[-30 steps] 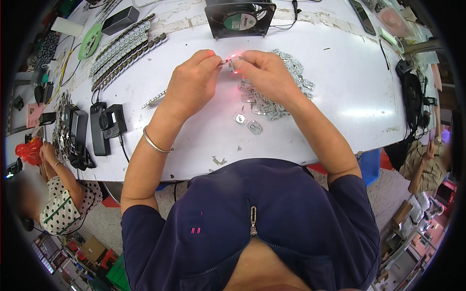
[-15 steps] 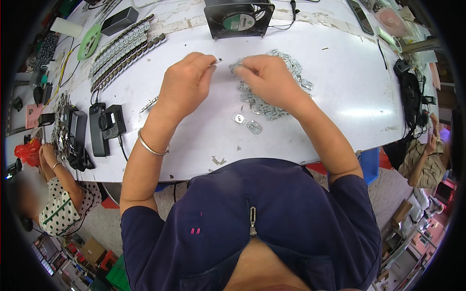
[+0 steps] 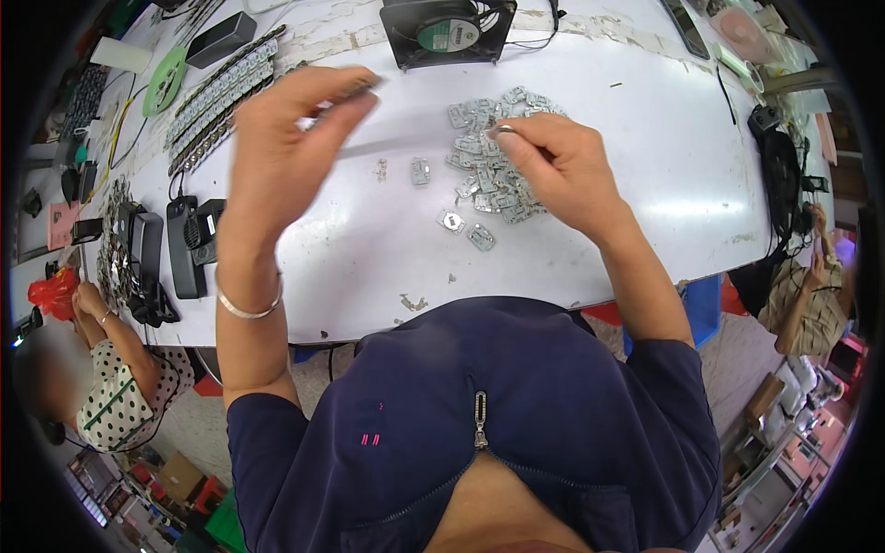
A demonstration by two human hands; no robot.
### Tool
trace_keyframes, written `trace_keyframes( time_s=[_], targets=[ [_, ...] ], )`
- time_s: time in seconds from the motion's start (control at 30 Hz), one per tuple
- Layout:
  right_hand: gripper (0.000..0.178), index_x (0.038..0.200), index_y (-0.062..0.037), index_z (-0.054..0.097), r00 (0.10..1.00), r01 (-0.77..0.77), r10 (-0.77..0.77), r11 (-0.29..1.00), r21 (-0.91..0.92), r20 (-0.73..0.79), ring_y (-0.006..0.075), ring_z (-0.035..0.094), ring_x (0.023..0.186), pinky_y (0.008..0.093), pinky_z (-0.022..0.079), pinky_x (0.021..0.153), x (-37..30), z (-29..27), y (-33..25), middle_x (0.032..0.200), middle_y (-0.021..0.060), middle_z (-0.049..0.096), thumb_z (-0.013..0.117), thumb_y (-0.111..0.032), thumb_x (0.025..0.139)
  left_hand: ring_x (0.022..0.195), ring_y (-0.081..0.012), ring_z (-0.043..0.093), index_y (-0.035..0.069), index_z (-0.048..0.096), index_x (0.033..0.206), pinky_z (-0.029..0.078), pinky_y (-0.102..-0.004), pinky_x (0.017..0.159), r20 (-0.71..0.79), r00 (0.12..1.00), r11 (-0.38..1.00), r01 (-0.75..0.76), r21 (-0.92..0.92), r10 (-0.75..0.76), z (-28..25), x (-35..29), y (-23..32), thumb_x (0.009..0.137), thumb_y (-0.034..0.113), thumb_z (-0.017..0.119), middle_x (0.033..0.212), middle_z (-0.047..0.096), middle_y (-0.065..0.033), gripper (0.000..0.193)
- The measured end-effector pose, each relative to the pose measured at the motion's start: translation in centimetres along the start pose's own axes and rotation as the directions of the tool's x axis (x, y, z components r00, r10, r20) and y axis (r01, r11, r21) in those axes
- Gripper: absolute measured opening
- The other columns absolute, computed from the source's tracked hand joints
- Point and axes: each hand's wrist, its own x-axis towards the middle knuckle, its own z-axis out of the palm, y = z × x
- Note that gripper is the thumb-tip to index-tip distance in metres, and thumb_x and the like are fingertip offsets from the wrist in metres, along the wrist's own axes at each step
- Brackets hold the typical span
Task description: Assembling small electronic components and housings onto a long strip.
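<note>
From my seat I have the left hand (image 3: 277, 152) well to the left of the fan, thumb and forefinger drawn narrow around a slim dark piece (image 3: 362, 86); the hand is smeared by blur, so I can't fairly say what that piece is. The right hand (image 3: 572, 170) is pinched too, thumb against forefinger, with a small shiny grey piece (image 3: 502, 130) at the tips, over the upper part of a pile of small grey plates (image 3: 493, 177).

Left of the pile I see a lone plate (image 3: 420, 171) lying flat, well apart from either hand. Two more, a plate with a pale round face (image 3: 451, 221) and a greyer plate (image 3: 480, 237), lie side by side just below the pile, toward the wearer. All of it sits on a white table (image 3: 369, 295).

Farther out, the black fan (image 3: 447, 35) stands at the table's far side. To my left, rows of linked strips (image 3: 221, 106) lie slantwise, partly behind the left hand, with a black box (image 3: 221, 40) and a green dish (image 3: 164, 81) beyond them.
</note>
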Motion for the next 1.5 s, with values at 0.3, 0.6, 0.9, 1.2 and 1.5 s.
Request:
trace_keyframes(
  time_s=[0.3,0.6,0.9,1.2,1.5],
  targets=[
    [0.016,0.095,0.0018,0.069,0.983,-0.167,0.173,0.980,0.111,-0.053,0.0143,0.055,0.063,0.0280,0.044,0.059,-3.0,-2.4,0.7,0.071,0.0075,0.062,0.063,-0.011,0.088,0.077,-0.0154,0.066,-0.002,0.067,0.102,0.058,-0.0324,0.063,-0.392,0.878,0.783,-0.032,-0.622,-0.276,-3.2,-0.1,0.5,0.091,0.012,0.063,0.093,0.069,-0.0101,0.018],
    [0.016,0.096,0.0024,0.069,0.975,-0.152,0.184,0.962,0.228,-0.126,0.0127,0.054,0.064,0.0267,0.043,0.059,-3.9,-2.3,2.8,0.072,0.0069,0.062,0.062,-0.010,0.088,0.081,-0.0190,0.067,0.001,0.057,0.103,0.061,-0.0434,0.072,-0.348,0.744,0.595,0.083,-0.800,-0.571,1.4,-3.4,-0.9,0.090,0.000,0.057,0.093,0.066,-0.0091,0.013],
    [0.029,0.108,-0.0004,0.064,0.795,-0.600,0.389,0.610,0.517,0.465,0.0138,0.060,0.081,0.0257,0.049,0.066,0.4,-1.8,0.2,0.099,0.0058,0.063,0.057,-0.025,0.095,0.087,-0.0191,0.065,0.001,0.052,0.106,0.058,-0.0477,0.080,-0.353,0.733,0.572,0.060,-0.818,-0.581,2.7,-3.8,0.4,0.090,-0.002,0.055,0.092,0.063,-0.0094,0.017],
    [0.030,0.113,-0.0026,0.057,0.827,-0.536,0.299,0.163,0.829,0.476,0.0198,0.060,0.096,0.0309,0.050,0.073,3.0,4.4,1.0,0.114,0.0070,0.058,0.056,-0.027,0.095,0.091,-0.0243,0.064,0.002,0.048,0.105,0.055,-0.0479,0.087,-0.154,0.666,0.360,0.184,-0.915,-0.730,3.3,-6.7,2.6,0.089,0.002,0.056,0.093,0.062,-0.0119,0.018],
    [0.028,0.107,-0.0015,0.061,0.755,-0.618,0.469,0.271,0.738,0.459,0.0103,0.057,0.076,0.0271,0.049,0.064,5.7,4.0,3.0,0.101,0.0043,0.063,0.060,-0.025,0.093,0.084,-0.0221,0.065,0.006,0.051,0.098,0.059,-0.0414,0.075,0.313,0.557,-0.015,0.474,-0.880,-0.770,5.6,-8.0,3.6,0.088,0.005,0.060,0.092,0.064,-0.0096,0.013]
  ],
)
